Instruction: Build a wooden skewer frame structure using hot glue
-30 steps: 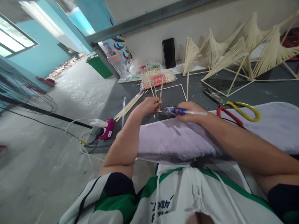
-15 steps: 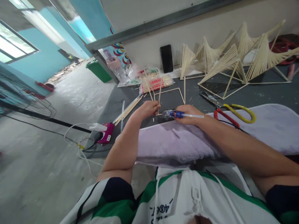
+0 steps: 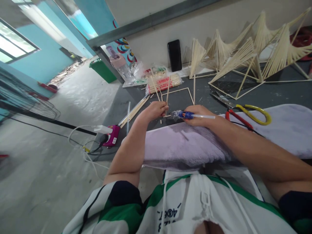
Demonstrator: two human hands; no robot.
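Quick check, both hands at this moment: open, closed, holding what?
Left hand: closed, pinching thin pale wooden sticks.
Right hand: closed around a blue glue gun with a translucent stick protruding.

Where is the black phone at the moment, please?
In the head view, the phone leans upright against the pale wall, just left of the stick model.

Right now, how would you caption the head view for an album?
Left hand grips thin sticks; right hand holds a blue glue gun close by.
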